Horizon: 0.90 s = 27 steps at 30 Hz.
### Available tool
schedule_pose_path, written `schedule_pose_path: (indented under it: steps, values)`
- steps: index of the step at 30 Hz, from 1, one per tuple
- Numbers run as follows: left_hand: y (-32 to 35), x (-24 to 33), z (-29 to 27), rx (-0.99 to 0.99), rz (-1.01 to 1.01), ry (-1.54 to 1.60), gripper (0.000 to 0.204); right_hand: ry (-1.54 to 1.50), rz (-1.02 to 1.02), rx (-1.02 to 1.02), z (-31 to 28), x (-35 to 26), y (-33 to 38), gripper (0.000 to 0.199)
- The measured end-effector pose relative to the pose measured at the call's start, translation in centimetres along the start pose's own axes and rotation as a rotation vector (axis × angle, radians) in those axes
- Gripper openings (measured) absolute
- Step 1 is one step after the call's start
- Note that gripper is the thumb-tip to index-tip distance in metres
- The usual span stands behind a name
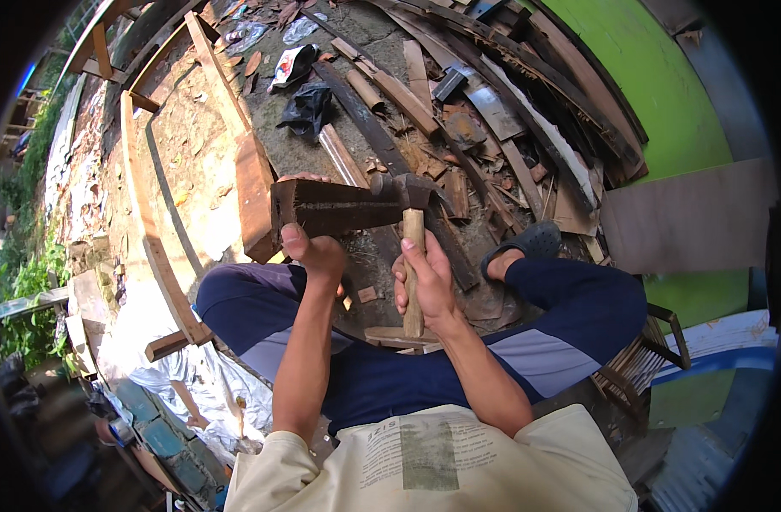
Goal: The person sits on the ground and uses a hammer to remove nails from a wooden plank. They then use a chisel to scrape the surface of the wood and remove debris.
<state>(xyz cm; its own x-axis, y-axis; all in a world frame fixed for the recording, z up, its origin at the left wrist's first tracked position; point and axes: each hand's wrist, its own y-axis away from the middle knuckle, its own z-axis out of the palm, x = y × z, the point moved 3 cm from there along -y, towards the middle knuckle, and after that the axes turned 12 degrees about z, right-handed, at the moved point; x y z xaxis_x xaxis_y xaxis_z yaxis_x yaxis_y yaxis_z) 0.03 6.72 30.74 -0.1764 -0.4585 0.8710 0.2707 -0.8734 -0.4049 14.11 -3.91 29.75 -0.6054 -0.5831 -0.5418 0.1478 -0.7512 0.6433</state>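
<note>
Nearest the camera is the cream T-shirt, and beyond it, at 12 o'clock, the seated person's navy trousers. Past these, the left hand steadies a short dark-brown wood piece, which lies at about 11 o'clock from the right hand. The claw hammer stands with its head at 12 o'clock from that right hand, overlapping the piece's 3 o'clock end in this view; whether metal and wood touch cannot be told.

The likeliest mishap is a bruised thumb or fingertip: the hammer's striking face points toward 9 o'clock, the side where the left hand sits, so a glancing or loose swing could carry into it. The piece could also twist or tip, since it is pinched near its 9 o'clock end and what supports it underneath is hidden. The rubber clog, between 2 and 3 o'clock from the right hand, might suffer if the hammer slipped free.

The right hand is wrapped round the wooden handle, fingers curled and thumb laid along it, leaving no visible gap. The left is closed across the piece, thumb on the near edge, fingertips just showing over the far one.
</note>
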Motion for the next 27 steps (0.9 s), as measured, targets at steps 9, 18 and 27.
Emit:
schedule_pose_path:
  steps: [9,18,27]
  values:
    - [-0.6,-1.0,-0.8,0.04,-0.078,0.044,0.09,0.008,0.004,-0.085,0.4,0.2,-1.0,0.025]
    - [-0.7,-1.0,-0.9,0.034,-0.131,0.045,0.093,0.006,0.046,-0.125,0.1,-0.4,-1.0,0.026]
    - [1.5,3.6,-1.3,-0.062,-0.07,0.109,0.084,0.277,-0.145,0.238,-6.2,0.5,-0.4,0.041]
